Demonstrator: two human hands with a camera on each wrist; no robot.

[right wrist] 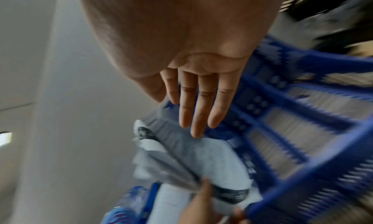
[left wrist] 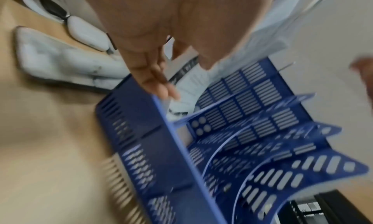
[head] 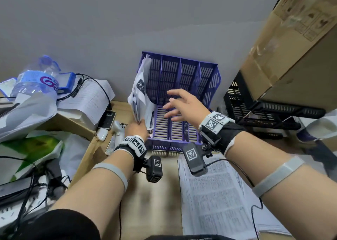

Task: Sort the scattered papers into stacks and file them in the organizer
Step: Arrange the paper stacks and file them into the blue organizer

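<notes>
Nearest me, at about 5 o'clock on the desk [head: 155, 203], lies a flat stack [head: 218, 199] of printed sheets, dense small text, edges roughly squared, untouched by either hand.

Further out at 11 o'clock my left hand [head: 137, 128] grips the near bottom edge of a bundle [head: 141, 92] of papers, thumb on one side, fingers on the other. The bundle stands on edge in the leftmost slot of the organizer [head: 209, 79], leaning left against its outer wall. The sheets are white with black print; one carries a dark diamond-shaped mark, and the tops fan apart and curl a little. In the left wrist view the fingers [left wrist: 159, 83] sit right at the organizer's front rim with the papers behind them.

At 12 to 1 o'clock my right hand [head: 184, 106] hovers over the middle slots, fingers spread and loose, holding nothing; in the right wrist view its fingertips [right wrist: 196, 128] point toward the bundle, and I cannot tell whether they touch it through the blur.

The organizer is blue-purple slotted plastic with four upright slots, backed against the grey wall [head: 109, 20]; the three slots right of the bundle show only bare slats.

At 9 o'clock sit a water bottle [head: 34, 81] and a phone [head: 107, 120]; at 2 o'clock a black tray [head: 273, 110] under a cardboard box [head: 291, 48].
</notes>
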